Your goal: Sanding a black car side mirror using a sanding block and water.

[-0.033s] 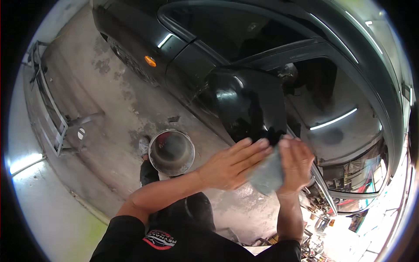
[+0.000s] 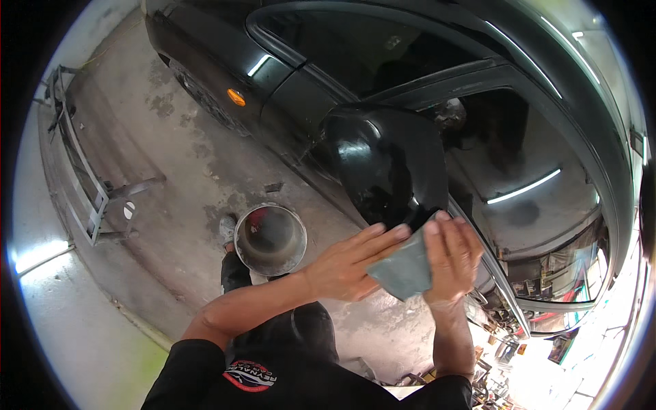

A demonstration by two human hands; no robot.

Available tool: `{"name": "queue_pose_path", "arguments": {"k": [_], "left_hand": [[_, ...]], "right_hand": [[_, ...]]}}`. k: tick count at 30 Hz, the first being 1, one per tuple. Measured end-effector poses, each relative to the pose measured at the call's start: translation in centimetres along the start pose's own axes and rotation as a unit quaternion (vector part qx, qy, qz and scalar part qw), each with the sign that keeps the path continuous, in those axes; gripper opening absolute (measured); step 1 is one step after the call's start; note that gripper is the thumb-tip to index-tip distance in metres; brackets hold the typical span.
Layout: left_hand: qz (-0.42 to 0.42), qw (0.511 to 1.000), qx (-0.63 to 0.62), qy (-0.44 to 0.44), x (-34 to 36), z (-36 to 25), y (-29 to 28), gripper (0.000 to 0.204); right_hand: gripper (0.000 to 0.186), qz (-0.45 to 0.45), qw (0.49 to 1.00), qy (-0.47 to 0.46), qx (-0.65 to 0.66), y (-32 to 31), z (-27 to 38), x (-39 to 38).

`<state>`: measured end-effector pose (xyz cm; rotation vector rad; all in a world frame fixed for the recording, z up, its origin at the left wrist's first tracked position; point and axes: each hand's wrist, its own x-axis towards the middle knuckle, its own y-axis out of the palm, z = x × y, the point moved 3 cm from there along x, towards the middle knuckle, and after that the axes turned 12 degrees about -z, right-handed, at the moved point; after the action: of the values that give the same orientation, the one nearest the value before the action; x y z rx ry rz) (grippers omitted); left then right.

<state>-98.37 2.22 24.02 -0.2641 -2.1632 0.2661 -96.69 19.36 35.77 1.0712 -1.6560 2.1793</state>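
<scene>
Both my hands meet on a small grey-blue cloth [image 2: 404, 275] just below the glossy black side mirror [image 2: 386, 160] of a black car [image 2: 307, 89]. My left hand [image 2: 348, 268] reaches across from the left, its fingers laid flat along the cloth's upper edge. Gripping the cloth's right side is my right hand [image 2: 452, 263], fingers pointing up toward the mirror's lower edge. The cloth nearly touches the bottom of the mirror. The closed car door and window [image 2: 526, 164] lie behind the mirror.
A round metal bucket [image 2: 270, 239] stands on the stained concrete floor [image 2: 178, 157] by my feet. A metal frame [image 2: 78, 178] lies along the left edge of the floor. Cluttered shop items [image 2: 506, 348] show at lower right.
</scene>
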Motion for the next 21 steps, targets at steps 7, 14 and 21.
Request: {"name": "queue_pose_path", "arguments": {"k": [7,14,21], "left_hand": [[0.029,0.989,0.008,-0.144,-5.9,0.2,-3.5,0.036],[-0.003,0.980,-0.034,-0.198,-4.9,1.1,-6.3,0.033],[-0.051,0.969,-0.064,-0.235,-4.7,2.7,-9.5,0.029]], "right_hand": [[0.060,0.060,0.989,-0.039,-0.131,1.9,1.5,-1.9],[0.083,0.108,0.989,0.028,-0.097,4.7,0.6,6.9],[0.081,0.096,0.990,0.042,-0.098,4.4,1.6,5.7]]}}
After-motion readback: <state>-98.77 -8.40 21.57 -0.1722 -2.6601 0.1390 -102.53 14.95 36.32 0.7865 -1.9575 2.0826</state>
